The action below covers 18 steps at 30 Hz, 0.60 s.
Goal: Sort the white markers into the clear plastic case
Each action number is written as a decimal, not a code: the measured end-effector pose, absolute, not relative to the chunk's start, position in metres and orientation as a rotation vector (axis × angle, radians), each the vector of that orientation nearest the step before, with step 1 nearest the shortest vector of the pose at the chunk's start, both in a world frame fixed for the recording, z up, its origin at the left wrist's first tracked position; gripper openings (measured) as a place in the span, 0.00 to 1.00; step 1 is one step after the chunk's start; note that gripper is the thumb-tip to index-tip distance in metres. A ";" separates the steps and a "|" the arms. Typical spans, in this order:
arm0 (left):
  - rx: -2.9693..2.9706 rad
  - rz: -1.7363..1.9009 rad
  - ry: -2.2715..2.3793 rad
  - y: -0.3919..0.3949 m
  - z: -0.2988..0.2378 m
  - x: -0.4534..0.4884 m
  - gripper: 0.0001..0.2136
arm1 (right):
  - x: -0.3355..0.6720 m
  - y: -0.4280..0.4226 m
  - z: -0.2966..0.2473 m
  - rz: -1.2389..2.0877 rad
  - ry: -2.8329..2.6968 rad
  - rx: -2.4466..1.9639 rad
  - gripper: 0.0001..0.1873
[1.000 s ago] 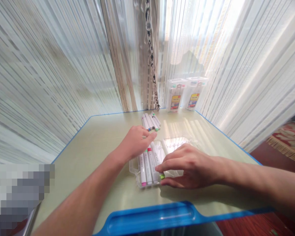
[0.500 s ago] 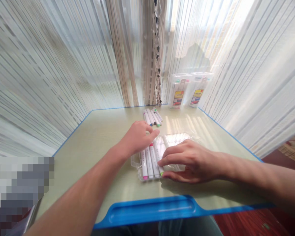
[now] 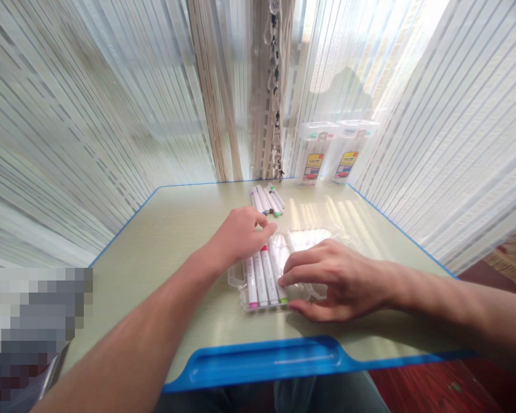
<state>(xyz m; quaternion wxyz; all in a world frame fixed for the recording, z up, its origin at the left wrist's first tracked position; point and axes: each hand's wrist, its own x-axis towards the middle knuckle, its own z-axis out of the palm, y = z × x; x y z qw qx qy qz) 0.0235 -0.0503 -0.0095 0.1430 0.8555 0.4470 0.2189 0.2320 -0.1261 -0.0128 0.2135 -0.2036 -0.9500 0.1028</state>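
Near the middle of the table lies an open clear plastic marker case [image 3: 245, 307]. Several white markers [image 3: 263, 281] lie side by side in its near half, with pink and green ends among them. My left hand [image 3: 244, 232] hovers over their far ends, its thumb and index finger apart; the other fingers are largely hidden. From the right, my right hand [image 3: 333, 280] reaches over the case with thumb and fingers spread. Its fingertips are at the green-ended marker [image 3: 278, 281], and the thumb is just off that green end. Neither hand visibly grips a marker.
Beyond the case lies a small group of loose markers [image 3: 266, 199]. Two upright clear marker boxes [image 3: 313, 155] with yellow labels stand at the back right. A blue rim with a shallow trough [image 3: 266, 362] edges the table's front. String curtains [image 3: 155, 115] hang behind it.
The view has shifted slightly. My right thumb has moved a little away from the green end of the marker, widening the gap between thumb and fingers. My left hand stays nearly in place.
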 end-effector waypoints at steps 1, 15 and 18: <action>2.467 0.628 1.289 -0.050 -0.009 0.023 0.17 | 0.233 -0.126 -0.013 0.260 -2.639 -0.562 0.12; 2.701 0.533 1.032 -0.051 -0.002 0.016 0.15 | 0.235 -0.126 -0.016 0.069 -2.655 -0.575 0.13; 2.786 0.475 0.978 -0.051 0.001 0.013 0.14 | 0.235 -0.125 -0.016 0.071 -2.650 -0.570 0.13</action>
